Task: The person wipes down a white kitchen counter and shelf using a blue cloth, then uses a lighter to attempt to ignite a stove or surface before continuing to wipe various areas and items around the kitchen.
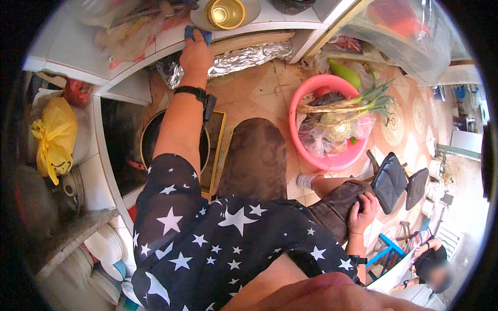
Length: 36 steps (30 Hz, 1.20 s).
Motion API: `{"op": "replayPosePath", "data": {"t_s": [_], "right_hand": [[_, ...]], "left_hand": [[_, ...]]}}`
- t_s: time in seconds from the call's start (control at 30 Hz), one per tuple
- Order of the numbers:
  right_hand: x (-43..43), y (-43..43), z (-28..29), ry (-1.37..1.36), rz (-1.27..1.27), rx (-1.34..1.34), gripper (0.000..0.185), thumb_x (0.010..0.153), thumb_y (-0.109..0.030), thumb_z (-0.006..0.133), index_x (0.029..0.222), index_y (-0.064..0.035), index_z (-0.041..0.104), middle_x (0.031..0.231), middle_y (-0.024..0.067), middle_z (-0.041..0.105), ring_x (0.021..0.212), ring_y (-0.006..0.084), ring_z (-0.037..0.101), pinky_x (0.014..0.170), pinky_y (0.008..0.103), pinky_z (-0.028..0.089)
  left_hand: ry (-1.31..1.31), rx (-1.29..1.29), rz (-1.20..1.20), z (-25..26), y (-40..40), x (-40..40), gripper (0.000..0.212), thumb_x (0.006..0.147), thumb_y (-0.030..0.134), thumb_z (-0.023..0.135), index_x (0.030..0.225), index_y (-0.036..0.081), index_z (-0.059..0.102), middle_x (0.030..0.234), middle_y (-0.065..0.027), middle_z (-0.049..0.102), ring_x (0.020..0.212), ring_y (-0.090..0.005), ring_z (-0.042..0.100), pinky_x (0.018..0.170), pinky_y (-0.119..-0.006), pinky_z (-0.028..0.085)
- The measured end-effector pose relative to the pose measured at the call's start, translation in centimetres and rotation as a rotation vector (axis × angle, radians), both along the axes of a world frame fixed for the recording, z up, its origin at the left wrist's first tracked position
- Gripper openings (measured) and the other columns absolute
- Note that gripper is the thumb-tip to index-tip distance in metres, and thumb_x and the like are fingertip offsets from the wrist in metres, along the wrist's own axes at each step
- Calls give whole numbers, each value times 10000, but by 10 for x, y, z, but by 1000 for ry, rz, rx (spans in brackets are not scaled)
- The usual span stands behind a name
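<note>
My left hand (197, 58) reaches forward to the tiled counter edge (163, 49) with a blue cloth (198, 35) under its fingers. Just beyond the cloth, a yellowish bowl (226, 14) stands on an oval plate (255, 11). A strip of crumpled aluminium foil (253, 57) runs below the counter front, to the right of my wrist. My right hand (363, 212) rests on my bent right knee, fingers slightly spread, holding nothing.
A pink plastic basin (294, 128) on the floor holds scallions (350, 102) and bagged vegetables. Beneath my left forearm sits a large dark pot (153, 132). A yellow plastic bag (58, 136) and stacked plates (105, 245) are at left. Stools (389, 182) and another person (430, 256) are at right.
</note>
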State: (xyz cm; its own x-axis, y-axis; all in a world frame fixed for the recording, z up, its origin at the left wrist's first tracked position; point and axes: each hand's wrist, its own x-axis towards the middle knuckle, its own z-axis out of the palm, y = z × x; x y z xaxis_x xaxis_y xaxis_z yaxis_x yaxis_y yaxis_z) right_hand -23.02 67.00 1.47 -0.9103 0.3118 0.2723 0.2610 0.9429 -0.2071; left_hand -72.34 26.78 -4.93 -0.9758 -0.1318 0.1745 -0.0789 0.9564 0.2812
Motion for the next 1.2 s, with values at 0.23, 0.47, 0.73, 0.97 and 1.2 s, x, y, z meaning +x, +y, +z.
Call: {"op": "replayPosePath", "data": {"t_s": [0.23, 0.47, 0.73, 0.97, 1.2], "right_hand": [[1, 0, 1, 18, -6, 4, 210, 733, -85, 633, 939, -52, 654, 1079, 140, 620, 1057, 367, 541, 961, 460, 405], [5, 1, -1, 13, -2, -1, 211, 732, -75, 627, 940, -48, 653, 1075, 143, 620, 1057, 368, 541, 964, 461, 406], [6, 2, 0, 11, -14, -7, 211, 736, -77, 623, 943, -48, 651, 1079, 150, 616, 1084, 373, 528, 977, 462, 395], [3, 2, -2, 1, -18, -24, 213, 745, -92, 633, 953, -49, 651, 1072, 147, 613, 1087, 373, 528, 984, 468, 390], [0, 3, -2, 5, -19, -24, 215, 743, -104, 639, 951, -52, 656, 1076, 145, 615, 1069, 373, 529, 980, 473, 390]], "left_hand": [[64, -9, -4, -7, 2, 9, 658, 851, 208, 604, 1455, 109, 362, 1210, -249, 554, 999, -410, 640, 776, -505, 542], [-16, -83, -22, 5, -7, 4, 687, 858, 290, 619, 1465, 122, 343, 1248, -243, 557, 1017, -402, 642, 788, -509, 546], [-37, -66, -21, -1, -5, 14, 729, 830, 203, 635, 1472, 70, 314, 1231, -245, 549, 1022, -400, 631, 816, -489, 539], [126, 33, 4, -26, 18, 8, 739, 822, 209, 658, 1440, -11, 317, 1215, -266, 543, 1002, -421, 623, 815, -493, 534], [111, 224, -131, -47, 68, 22, 516, 839, 186, 643, 1281, 12, 441, 1110, -266, 582, 996, -428, 614, 801, -530, 520]]}}
